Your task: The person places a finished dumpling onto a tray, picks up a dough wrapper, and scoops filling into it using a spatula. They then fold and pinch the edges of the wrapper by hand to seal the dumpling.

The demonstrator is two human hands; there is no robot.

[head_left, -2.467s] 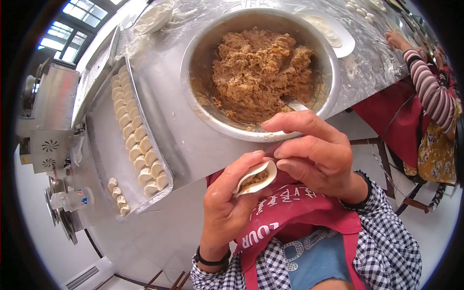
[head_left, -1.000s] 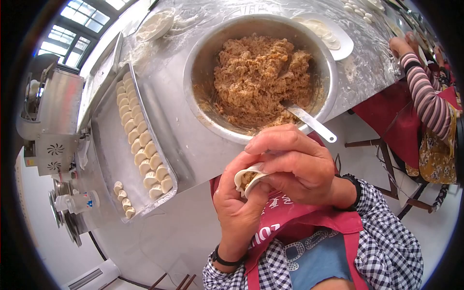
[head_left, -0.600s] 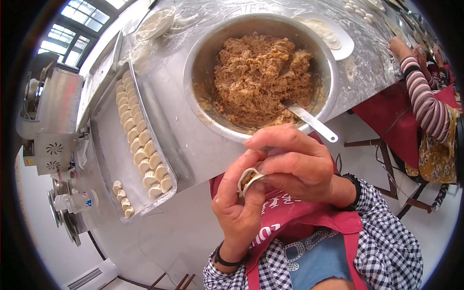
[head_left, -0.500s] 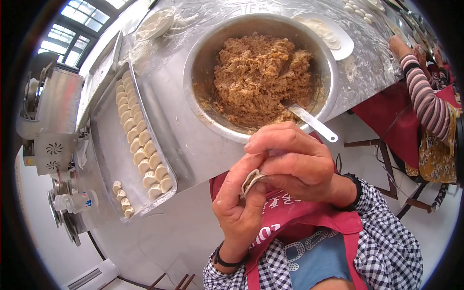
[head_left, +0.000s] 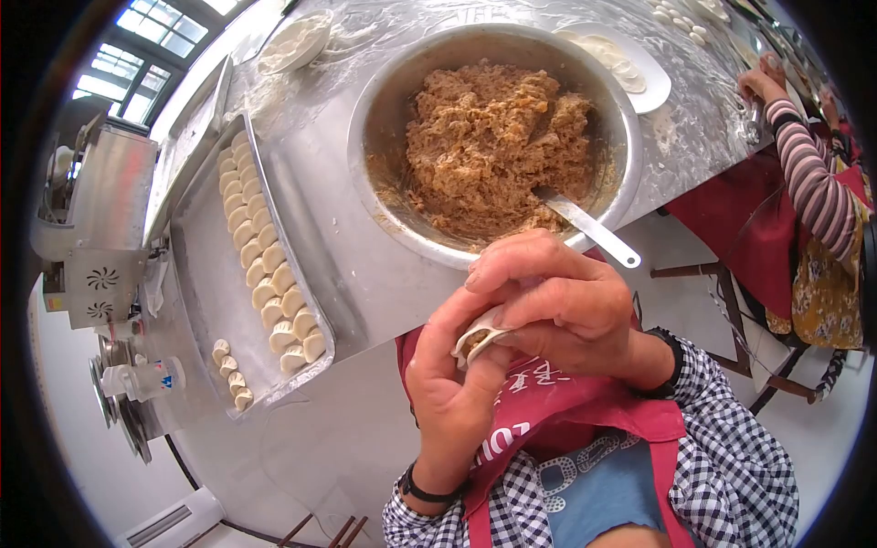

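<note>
A half-folded dumpling [head_left: 477,340] with brown filling showing at its opening is pinched between both of my hands. My left hand [head_left: 448,384] cups it from below and the left, thumb against the wrapper. The fingers of my right hand [head_left: 571,315] press the wrapper's edge from the right. Just beyond my hands stands a large metal bowl [head_left: 359,173] of brown minced filling [head_left: 498,146]. A spatula with a white handle [head_left: 594,230] leans in the filling, its handle over the near rim.
On the left lies a metal tray [head_left: 206,292] with rows of finished dumplings [head_left: 265,265]. Behind the bowl is a white plate [head_left: 653,87] of wrappers, with a floury bowl [head_left: 294,44] farther left. A co-worker's striped sleeve [head_left: 808,187] shows at the right; a machine [head_left: 100,219] stands at far left.
The dumpling's opening looks wider and shows more filling. My fingers have shifted slightly around it. At the right, the co-worker's hands have moved a little.
</note>
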